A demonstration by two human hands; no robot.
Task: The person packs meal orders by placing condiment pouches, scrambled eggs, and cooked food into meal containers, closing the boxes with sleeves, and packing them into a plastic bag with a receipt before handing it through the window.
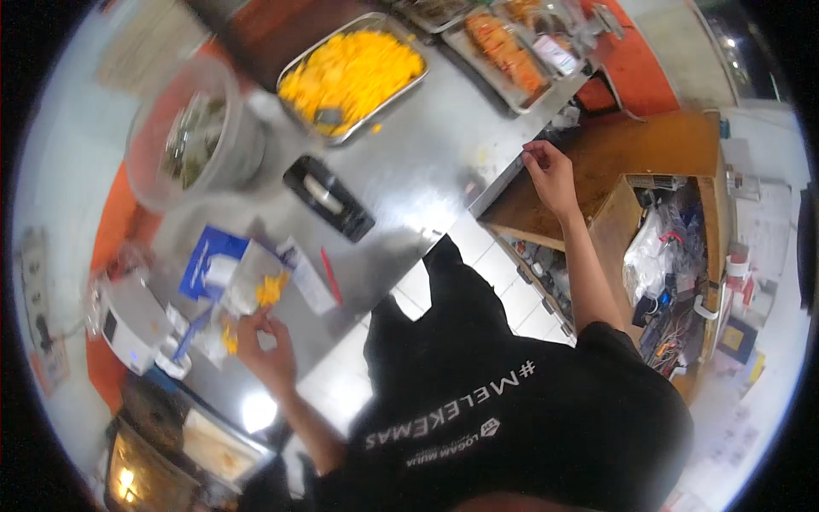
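My left hand [267, 352] is over the steel table [409, 160], thumb and index finger curled into a ring. Its fingertips meet the lower edge of a clear plastic bag [246, 281] with yellow pieces [272, 288] in it; whether they pinch it is unclear. More yellow pieces [230, 337] lie just left of the hand, partly hidden by it. My right hand [551, 176] hangs by the table's right edge, fingers drawn together, with nothing visible in them. At the back, a metal tray [419, 82] holds a heap of yellow chopped food [352, 73].
A black phone-like object [328, 198], a red pen [331, 275] and a blue packet [208, 256] lie on the table. Nearby stand a clear plastic tub [221, 153] and a white device [131, 320]. Another tray [521, 107] holds orange-red food. A wooden cabinet [672, 144] stands right.
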